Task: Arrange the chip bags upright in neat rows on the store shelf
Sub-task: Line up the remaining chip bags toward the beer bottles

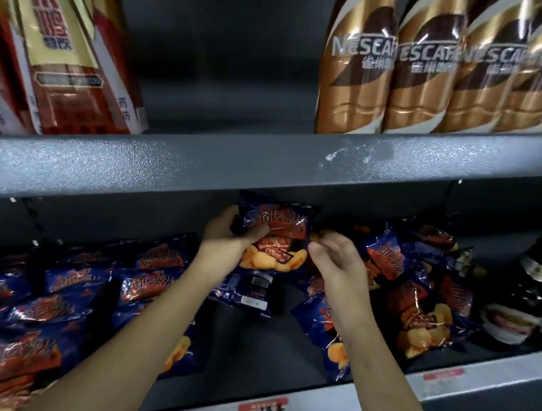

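Observation:
My left hand (228, 234) grips the left edge of a dark blue chip bag (278, 236), which stands upright at the back middle of the lower shelf (259, 337). My right hand (335, 263) is at the bag's lower right corner, fingers curled; whether it pinches the bag cannot be told. Upright blue chip bags (61, 293) stand in rows on the left. A loose heap of the same bags (414, 290) lies on the right. Another bag (248, 293) lies flat, back side up, under my hands.
The grey upper shelf edge (265, 165) hangs just above the held bag. On it stand red cartons (69, 60) at left and Nescafé bottles (422, 72) at right. Dark packets (524, 294) sit at far right. Red price tags (262, 405) line the front rail.

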`<state>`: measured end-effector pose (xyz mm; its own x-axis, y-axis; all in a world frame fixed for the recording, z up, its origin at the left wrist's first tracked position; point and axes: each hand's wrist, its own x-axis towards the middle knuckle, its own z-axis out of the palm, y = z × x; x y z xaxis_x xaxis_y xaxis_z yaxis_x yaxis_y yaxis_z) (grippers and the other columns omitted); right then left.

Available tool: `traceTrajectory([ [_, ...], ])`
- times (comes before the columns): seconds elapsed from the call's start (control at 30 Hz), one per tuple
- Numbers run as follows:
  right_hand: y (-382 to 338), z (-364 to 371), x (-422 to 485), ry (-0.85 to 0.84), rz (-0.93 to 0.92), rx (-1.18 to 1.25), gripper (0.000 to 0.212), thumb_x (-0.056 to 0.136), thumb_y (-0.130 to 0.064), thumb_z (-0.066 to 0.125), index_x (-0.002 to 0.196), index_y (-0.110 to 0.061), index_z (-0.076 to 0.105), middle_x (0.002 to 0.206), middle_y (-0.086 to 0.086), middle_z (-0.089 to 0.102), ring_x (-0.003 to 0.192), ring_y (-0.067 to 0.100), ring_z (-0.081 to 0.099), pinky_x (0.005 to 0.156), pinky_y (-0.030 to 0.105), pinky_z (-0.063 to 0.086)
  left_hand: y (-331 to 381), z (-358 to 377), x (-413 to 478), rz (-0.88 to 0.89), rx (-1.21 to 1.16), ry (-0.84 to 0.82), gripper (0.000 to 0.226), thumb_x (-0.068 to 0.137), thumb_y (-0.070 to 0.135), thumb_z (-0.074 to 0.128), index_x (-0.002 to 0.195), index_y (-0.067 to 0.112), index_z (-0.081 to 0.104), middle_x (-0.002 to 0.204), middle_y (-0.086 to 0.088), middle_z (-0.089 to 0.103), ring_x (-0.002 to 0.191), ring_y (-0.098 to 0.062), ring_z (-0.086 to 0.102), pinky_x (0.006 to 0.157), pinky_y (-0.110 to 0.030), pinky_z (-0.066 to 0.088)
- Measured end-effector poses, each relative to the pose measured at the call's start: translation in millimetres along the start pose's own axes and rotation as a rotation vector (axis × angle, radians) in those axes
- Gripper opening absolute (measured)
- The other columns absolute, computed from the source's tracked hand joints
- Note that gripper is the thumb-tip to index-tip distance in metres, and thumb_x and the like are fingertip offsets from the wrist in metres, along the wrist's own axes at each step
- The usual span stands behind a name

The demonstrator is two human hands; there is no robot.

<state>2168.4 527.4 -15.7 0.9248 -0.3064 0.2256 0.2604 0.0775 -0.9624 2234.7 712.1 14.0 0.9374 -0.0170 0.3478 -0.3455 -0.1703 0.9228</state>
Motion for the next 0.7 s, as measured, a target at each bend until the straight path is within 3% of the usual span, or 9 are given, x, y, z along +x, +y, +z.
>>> traceTrajectory([
  [0.1,0,17,1,-0.130,0.035,0.005,0.043,0.089,-0.040,0.072,0.128,-0.027,0.061,0.124,-0.004,0.070,0.115,0.012,0.067,0.097,0.033,0.054,9,-10,-27,-0.006,-0.092,-0.016,0.027,0.081,0.015,0.079,0.096,0.032,0.064,0.087,0.018,0.075,0.084,-0.002,0.072,0.070,-0.016,0.055],
  [0.2,-1,30,-4,-0.171,0.034,0.091,0.025,0.093,-0.022,0.070,0.118,-0.020,0.069,0.111,0.001,0.077,0.102,0.016,0.074,0.088,0.036,0.060,10,-22,-45,-0.025,-0.128,-0.024,0.031,0.081,0.017,0.078,0.109,0.023,0.066,0.104,0.003,0.076,0.097,-0.015,0.073,0.085,-0.033,0.057],
  [0.27,1,36,-7,-0.173,0.025,0.107,0.021,0.092,-0.016,0.071,0.113,-0.018,0.071,0.107,0.003,0.078,0.099,0.019,0.075,0.087,0.040,0.061,9,-32,-53,-0.039,-0.136,-0.041,0.036,0.081,0.022,0.077,0.114,0.017,0.065,0.108,-0.002,0.075,0.100,-0.017,0.072,0.089,-0.036,0.057],
  [0.37,5,46,-12,-0.188,0.037,0.140,0.024,0.091,-0.010,0.071,0.115,-0.012,0.070,0.108,0.007,0.078,0.101,0.024,0.075,0.088,0.042,0.060,2,-47,-65,-0.066,-0.156,-0.029,0.035,0.079,0.028,0.074,0.112,0.018,0.067,0.107,0.002,0.075,0.102,-0.016,0.071,0.086,-0.029,0.056],
  [0.47,9,56,-20,-0.221,0.053,0.157,0.026,0.091,-0.008,0.070,0.116,-0.012,0.068,0.108,0.006,0.078,0.101,0.021,0.075,0.089,0.041,0.060,-8,-63,-80,-0.090,-0.177,0.066,0.026,0.082,0.019,0.073,0.107,0.022,0.067,0.098,0.008,0.075,0.100,-0.011,0.070,0.082,-0.020,0.055],
  [0.57,16,65,-29,-0.294,0.114,0.189,0.029,0.091,-0.009,0.069,0.119,-0.015,0.068,0.111,0.004,0.078,0.103,0.019,0.074,0.090,0.040,0.058,-13,-82,-92,-0.106,-0.179,0.121,0.043,0.077,0.020,0.080,0.116,0.014,0.063,0.112,-0.017,0.068,0.111,-0.036,0.063,0.101,-0.046,0.051],
  [0.6,18,68,-31,-0.335,0.137,0.201,0.029,0.091,-0.010,0.068,0.119,-0.016,0.068,0.113,0.004,0.077,0.106,0.019,0.073,0.092,0.041,0.057,-13,-89,-95,-0.103,-0.174,0.132,0.043,0.077,0.021,0.079,0.116,0.014,0.063,0.115,-0.020,0.066,0.113,-0.038,0.061,0.103,-0.049,0.049],
  [0.7,30,79,-36,-0.432,0.198,0.200,0.033,0.085,-0.018,0.071,0.118,-0.020,0.070,0.118,0.005,0.075,0.111,0.021,0.071,0.097,0.043,0.054,-14,-108,-103,-0.137,-0.093,0.185,0.033,0.083,0.020,0.077,0.113,0.022,0.063,0.115,-0.009,0.067,0.113,-0.023,0.063,0.097,-0.035,0.051],
])
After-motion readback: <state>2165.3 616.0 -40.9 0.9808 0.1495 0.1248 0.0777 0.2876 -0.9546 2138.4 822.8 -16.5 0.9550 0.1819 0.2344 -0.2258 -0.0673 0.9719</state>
